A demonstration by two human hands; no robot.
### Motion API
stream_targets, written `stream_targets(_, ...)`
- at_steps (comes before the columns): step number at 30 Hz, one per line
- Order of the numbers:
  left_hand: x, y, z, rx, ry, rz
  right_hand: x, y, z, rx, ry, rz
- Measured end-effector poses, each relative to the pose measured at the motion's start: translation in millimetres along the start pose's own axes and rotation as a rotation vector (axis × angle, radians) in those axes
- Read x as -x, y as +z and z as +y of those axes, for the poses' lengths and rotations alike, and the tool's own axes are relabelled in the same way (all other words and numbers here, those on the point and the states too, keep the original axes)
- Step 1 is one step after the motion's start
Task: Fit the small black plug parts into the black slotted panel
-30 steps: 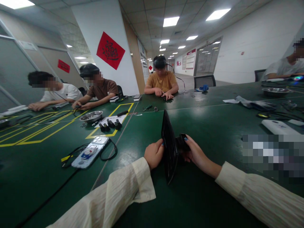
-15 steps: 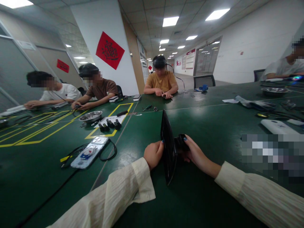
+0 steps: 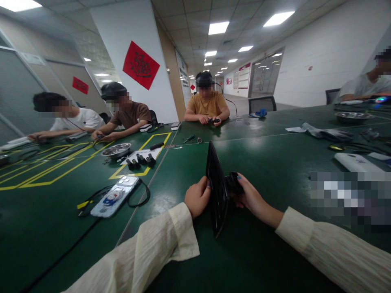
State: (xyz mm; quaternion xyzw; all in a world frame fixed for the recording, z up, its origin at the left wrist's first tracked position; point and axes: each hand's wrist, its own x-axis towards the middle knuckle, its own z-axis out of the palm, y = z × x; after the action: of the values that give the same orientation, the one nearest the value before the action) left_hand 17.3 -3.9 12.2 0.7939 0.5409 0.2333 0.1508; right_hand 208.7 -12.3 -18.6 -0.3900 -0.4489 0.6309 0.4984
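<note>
A thin black panel [image 3: 217, 199] stands nearly upright on edge in front of me, seen almost side-on. My left hand [image 3: 197, 198] is closed, its thumb and fingers pressed against the panel's left side. From the panel's right face a chunky black fitting [image 3: 233, 183] sticks out. My right hand [image 3: 255, 200] is closed around that fitting, thumb on top and fingers curled beneath. Where the fitting joins the panel is dark and hard to make out.
On the green table [image 3: 171, 179] to the left lie a phone [image 3: 115, 197] with a black cable, several black cylindrical parts [image 3: 142, 160] and a metal bowl [image 3: 116, 150]. Another bowl [image 3: 353, 117] and a white device [image 3: 356, 162] are at right. A co-worker [image 3: 207, 103] sits opposite.
My left fingers have shifted slightly against the panel, which stays in place with my right hand. Opposite, the co-worker's hands have moved a little apart, showing a small dark object.
</note>
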Motion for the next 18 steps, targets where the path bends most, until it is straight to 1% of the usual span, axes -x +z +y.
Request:
stream_targets(3, 0.0, 0.4, -0.4, -0.007, -0.017, -0.005, -0.4, -0.2, 0.8, -0.009, -0.013, 0.009)
stream_targets(6, -0.9, 1.2, -0.9, 0.025, -0.034, -0.007, -1.0, -1.4, 2.6, -0.014, -0.015, -0.013)
stream_targets(11, -1.7, 0.4, 0.0, 0.023, -0.035, -0.036, -1.3, -1.2, 2.9, -0.006, -0.007, 0.003)
stream_targets(18, 0.1, -0.2, 0.2, -0.014, -0.017, -0.026, -1.3, -1.4, 1.5, 0.013, -0.018, -0.008)
